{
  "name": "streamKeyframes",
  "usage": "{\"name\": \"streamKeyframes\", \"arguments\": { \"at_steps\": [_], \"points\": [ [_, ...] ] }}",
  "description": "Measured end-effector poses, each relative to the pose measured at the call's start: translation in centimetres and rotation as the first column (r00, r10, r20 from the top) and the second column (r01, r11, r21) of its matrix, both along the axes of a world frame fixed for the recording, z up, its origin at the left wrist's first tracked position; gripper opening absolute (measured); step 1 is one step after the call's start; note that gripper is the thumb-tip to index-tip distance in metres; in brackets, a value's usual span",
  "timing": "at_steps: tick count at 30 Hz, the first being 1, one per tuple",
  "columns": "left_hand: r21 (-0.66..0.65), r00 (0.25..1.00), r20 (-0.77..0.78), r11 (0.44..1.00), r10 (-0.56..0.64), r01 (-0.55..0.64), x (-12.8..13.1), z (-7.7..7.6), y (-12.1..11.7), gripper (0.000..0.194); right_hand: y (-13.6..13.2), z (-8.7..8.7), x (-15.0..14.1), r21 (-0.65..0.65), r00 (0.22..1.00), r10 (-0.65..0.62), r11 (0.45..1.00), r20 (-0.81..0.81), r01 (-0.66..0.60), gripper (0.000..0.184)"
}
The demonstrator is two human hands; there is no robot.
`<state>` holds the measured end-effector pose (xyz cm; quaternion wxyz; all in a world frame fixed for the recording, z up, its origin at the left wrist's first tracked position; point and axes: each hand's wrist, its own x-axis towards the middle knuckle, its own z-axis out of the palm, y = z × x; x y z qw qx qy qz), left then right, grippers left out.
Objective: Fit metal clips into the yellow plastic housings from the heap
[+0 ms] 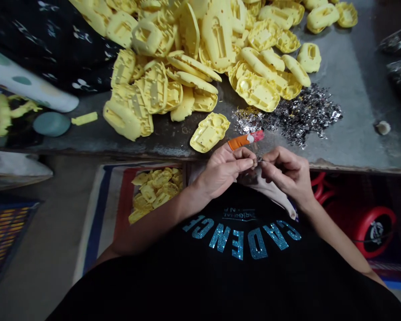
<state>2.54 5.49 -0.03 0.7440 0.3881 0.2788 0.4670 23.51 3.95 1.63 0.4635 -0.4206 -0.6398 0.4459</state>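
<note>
The left hand (220, 171) and the right hand (287, 171) are close together just over the front edge of the desk (361, 154). Both hands are partly closed, and their fingertips pinch a small metal piece (259, 159), too tiny to see well. One finger of the left hand wears an orange cover (239, 142). Near the hands lie a heap of silver metal bits (304, 117) and one yellow plastic part (209, 132), beside a big pile of yellow parts (153, 67).
</note>
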Motion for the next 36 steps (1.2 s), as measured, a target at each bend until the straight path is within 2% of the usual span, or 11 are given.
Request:
{"name": "streamKeyframes", "arguments": {
  "at_steps": [4,7,8,10,13,15,18,25,32,34,36],
  "points": [
    [0.039,0.998,-0.064,0.999,-0.008,0.01,-0.1,0.3,-0.7,0.039,-0.3,0.2,0.6,-0.087,0.994,0.07,0.993,-0.089,-0.078,0.029],
    [0.329,0.948,-0.26,0.94,0.185,-0.093,-0.4,0.6,-1.8,0.023,-0.6,0.3,0.8,-0.066,0.997,0.061,0.996,-0.055,-0.064,0.022],
    [0.493,0.896,-0.331,0.864,0.296,-0.104,-0.6,0.7,-2.1,0.019,-0.7,0.3,0.7,-0.07,0.997,0.053,0.996,-0.054,-0.056,0.021],
    [0.806,0.751,-0.378,0.591,0.541,-0.02,-1.0,0.9,-2.6,0.026,-1.0,0.5,0.4,-0.109,0.995,0.048,0.992,-0.091,-0.057,0.024],
    [0.968,0.629,-0.25,0.169,0.736,0.188,-1.6,1.1,-2.9,0.042,-1.2,1.0,-0.1,-0.178,0.985,0.047,0.981,-0.168,-0.077,0.036],
    [0.966,0.622,-0.178,0.016,0.763,0.257,-1.8,1.2,-2.9,0.035,-1.4,1.3,-0.4,-0.205,0.981,0.039,0.976,-0.19,-0.078,0.044],
    [0.944,0.607,-0.113,-0.107,0.787,0.314,-2.0,1.3,-3.0,0.021,-1.9,1.6,-0.6,-0.227,0.976,0.051,0.969,-0.212,-0.1,0.044],
    [0.963,0.617,-0.074,-0.104,0.783,0.247,-1.9,2.0,-3.8,0.025,-3.4,1.0,-1.3,-0.216,0.965,0.097,0.965,-0.242,-0.151,0.033],
    [0.912,0.64,-0.345,0.407,0.687,0.055,-1.1,2.0,-5.4,0.007,-4.6,2.6,-0.9,0.289,0.98,-0.11,0.955,0.165,0.058,0.014],
    [0.91,0.665,-0.329,0.413,0.67,0.034,-1.0,1.9,-5.4,0.006,-4.9,2.7,-0.8,0.3,0.977,-0.118,0.952,0.179,0.06,0.013],
    [0.957,0.651,-0.259,0.282,0.714,0.071,-1.1,1.9,-5.3,0.009,-5.1,2.5,-0.8,0.207,0.991,-0.081,0.977,0.108,0.058,0.016]
  ]
}}
